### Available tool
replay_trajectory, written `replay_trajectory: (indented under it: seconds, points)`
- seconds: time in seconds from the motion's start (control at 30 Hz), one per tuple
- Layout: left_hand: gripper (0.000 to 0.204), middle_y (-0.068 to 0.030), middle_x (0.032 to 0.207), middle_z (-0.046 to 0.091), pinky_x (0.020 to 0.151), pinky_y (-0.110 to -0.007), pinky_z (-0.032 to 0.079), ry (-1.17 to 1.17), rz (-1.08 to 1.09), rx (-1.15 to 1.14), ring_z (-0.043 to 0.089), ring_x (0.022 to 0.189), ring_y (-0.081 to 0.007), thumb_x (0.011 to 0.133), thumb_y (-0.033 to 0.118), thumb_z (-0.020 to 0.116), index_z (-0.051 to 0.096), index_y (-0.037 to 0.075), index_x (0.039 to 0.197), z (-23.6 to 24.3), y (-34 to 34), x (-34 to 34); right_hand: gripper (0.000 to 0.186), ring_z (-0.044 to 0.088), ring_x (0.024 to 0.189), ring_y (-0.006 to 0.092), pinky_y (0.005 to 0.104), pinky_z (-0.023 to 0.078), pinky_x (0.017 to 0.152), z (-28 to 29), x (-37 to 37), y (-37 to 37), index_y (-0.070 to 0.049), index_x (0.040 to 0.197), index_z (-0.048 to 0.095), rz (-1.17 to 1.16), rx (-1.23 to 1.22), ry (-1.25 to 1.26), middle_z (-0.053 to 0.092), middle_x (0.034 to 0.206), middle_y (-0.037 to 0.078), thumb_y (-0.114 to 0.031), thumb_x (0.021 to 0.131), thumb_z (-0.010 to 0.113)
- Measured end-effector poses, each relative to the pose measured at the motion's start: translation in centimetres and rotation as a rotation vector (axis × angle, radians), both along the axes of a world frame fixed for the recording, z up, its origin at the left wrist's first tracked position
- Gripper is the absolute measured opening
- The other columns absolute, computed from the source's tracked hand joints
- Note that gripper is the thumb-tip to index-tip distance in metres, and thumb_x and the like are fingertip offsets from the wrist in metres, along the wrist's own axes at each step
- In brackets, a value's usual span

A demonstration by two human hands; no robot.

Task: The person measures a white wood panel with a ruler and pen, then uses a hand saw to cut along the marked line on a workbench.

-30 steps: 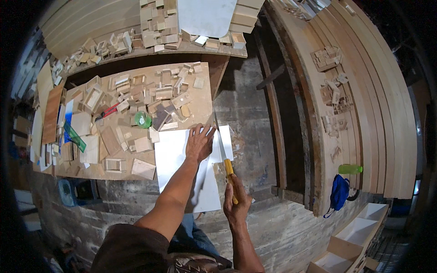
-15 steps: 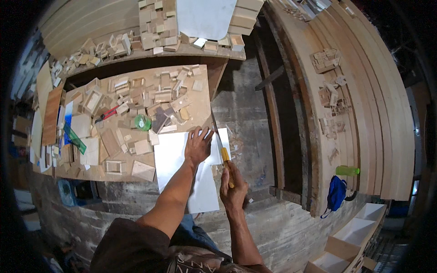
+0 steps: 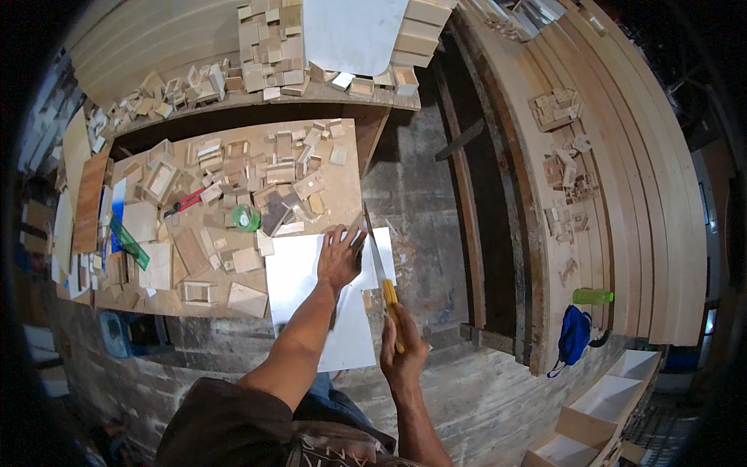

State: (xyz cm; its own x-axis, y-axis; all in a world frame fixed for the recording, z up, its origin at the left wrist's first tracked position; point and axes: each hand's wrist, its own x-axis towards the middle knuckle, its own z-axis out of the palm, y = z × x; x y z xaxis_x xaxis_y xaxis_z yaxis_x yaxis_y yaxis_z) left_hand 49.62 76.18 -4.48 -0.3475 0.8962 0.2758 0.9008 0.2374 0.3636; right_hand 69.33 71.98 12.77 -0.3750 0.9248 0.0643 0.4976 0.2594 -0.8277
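Observation:
A white sheet or thin panel [image 3: 299,272] lies over the front right corner of the worktable and reaches past its edge toward me. My left hand [image 3: 339,258] rests on it with the fingers stretched out, pressing down close to the saw. My right hand [image 3: 405,349] is wrapped around the yellow handle of a handsaw [image 3: 378,255]. Its narrow blade points away from me and runs along the right part of the white panel, beside my left fingertips. Whether its teeth sit inside a cut cannot be made out.
Small wooden boxes and offcuts [image 3: 280,173] crowd the table, with a green-rimmed clear container [image 3: 246,218], a red cutter [image 3: 185,202] and a green ruler [image 3: 129,243]. At right, a long bench [image 3: 513,233] holds a green bottle [image 3: 593,296]; a blue cloth item [image 3: 574,335] hangs there.
My right hand has drawn the saw back toward me, so more of the blade shows beyond the handle. The left hand stays on the white panel. The view has shifted slightly.

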Motion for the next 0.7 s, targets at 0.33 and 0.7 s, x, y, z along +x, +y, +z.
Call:
replay_trajectory:
  seconds: [0.33,0.7]
  points:
    - [0.051,-0.0069,0.137,0.053,0.110,-0.046,0.034,0.016,0.005,-0.084,0.043,0.133,-0.0299,0.087,0.017,0.065,0.061,0.014,0.137,0.3,0.1,0.0,0.032,0.075,0.089,0.0275,0.0340,0.058,0.070,-0.8,-3.1,2.7,0.002,0.128,0.065,0.002,-0.068,-0.040,0.073,0.097,0.027,-0.008,0.097,0.064]
    - [0.050,-0.0059,0.137,0.053,0.112,-0.046,0.031,0.027,0.015,-0.168,0.040,0.135,-0.0280,0.092,0.020,0.060,0.057,0.016,0.142,0.2,0.1,0.1,0.023,0.076,0.082,0.0322,0.0373,0.058,0.065,-1.1,-2.9,3.1,-0.004,0.120,0.067,0.022,-0.008,0.004,0.072,0.090,0.027,-0.010,0.097,0.064]
